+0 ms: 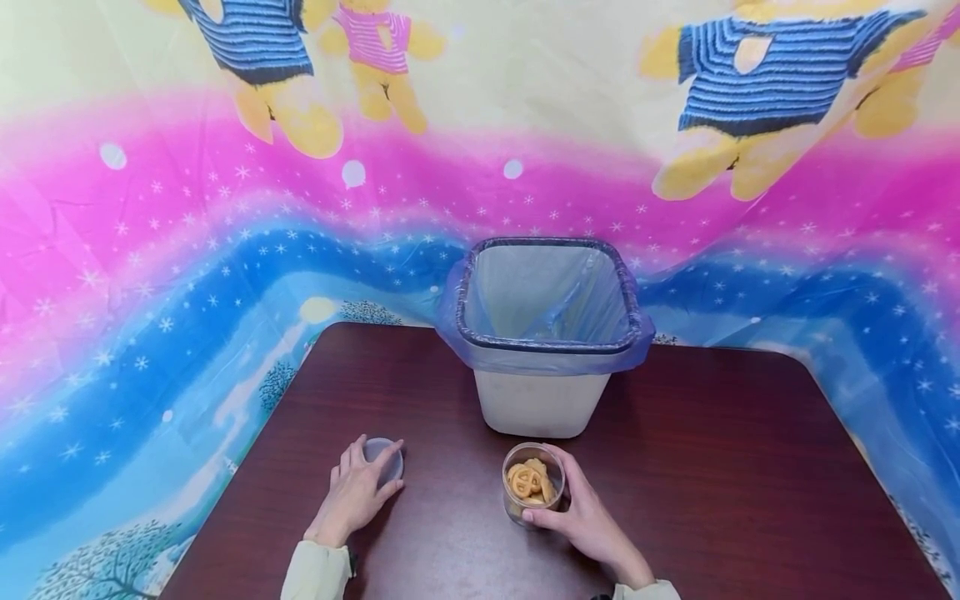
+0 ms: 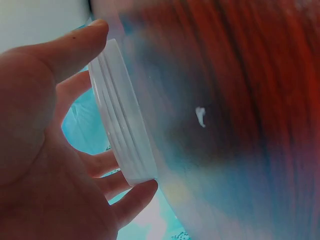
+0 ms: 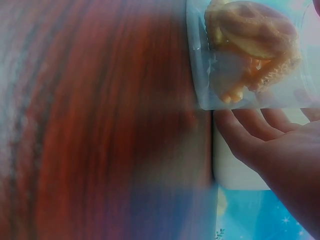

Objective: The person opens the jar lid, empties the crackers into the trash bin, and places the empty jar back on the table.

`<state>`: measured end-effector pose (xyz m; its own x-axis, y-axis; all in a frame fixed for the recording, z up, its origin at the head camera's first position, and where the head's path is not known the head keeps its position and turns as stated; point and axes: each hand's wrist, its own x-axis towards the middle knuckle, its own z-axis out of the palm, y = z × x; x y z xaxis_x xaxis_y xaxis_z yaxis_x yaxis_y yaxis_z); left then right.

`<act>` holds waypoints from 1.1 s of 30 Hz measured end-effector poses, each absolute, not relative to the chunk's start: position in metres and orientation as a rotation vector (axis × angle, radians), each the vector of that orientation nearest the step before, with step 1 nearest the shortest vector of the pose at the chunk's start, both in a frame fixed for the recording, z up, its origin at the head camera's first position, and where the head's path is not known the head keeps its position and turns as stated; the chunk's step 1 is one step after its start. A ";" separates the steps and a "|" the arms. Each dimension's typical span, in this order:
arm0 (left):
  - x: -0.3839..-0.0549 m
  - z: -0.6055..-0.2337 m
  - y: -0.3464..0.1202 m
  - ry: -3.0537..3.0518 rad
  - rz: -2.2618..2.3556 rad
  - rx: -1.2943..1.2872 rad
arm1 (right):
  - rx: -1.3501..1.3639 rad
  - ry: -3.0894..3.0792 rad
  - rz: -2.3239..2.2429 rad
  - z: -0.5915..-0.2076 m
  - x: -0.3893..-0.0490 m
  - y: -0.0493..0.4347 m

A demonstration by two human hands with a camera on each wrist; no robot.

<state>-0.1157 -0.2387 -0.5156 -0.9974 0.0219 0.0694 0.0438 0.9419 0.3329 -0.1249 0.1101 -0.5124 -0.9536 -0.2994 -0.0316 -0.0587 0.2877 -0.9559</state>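
Observation:
My left hand [image 1: 351, 497] grips a round, whitish screw lid [image 2: 120, 112] by its rim, thumb on one side and fingers round the other. The lid stays close over the table, left of centre. In my right hand [image 1: 592, 523] is a clear plastic jar [image 1: 514, 510], held upright between thumb and fingers with its mouth uncovered. Golden-brown biscuits [image 1: 528, 481], one of them pretzel-shaped, fill part of it. The right wrist view shows the biscuits [image 3: 252, 45] through the jar's wall, its base at the tabletop.
A white bin [image 1: 540, 404] lined with a bluish plastic bag [image 1: 450, 312] stands just behind the jar at the table's back edge. The dark red-brown table [image 1: 720, 467] has rounded far corners. A cloth printed with bears and snowflakes [image 1: 150, 275] hangs behind it. A small white mark [image 2: 200, 116] shows on the tabletop.

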 end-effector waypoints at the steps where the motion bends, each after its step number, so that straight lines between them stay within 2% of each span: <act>1: -0.116 -0.516 -0.239 -3.034 -0.522 -0.052 | -0.330 2.350 -1.728 -0.513 -0.125 0.110; 33: -0.114 -0.517 -0.250 -3.118 -0.543 0.054 | -0.360 2.323 -1.747 -0.511 -0.125 0.110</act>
<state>-0.1143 -0.2497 -0.5173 -0.9991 -0.0297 -0.0297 -0.0380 0.9406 0.3375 -0.1250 0.1100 -0.5113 -0.9475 -0.3190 -0.0224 -0.0669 0.2661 -0.9616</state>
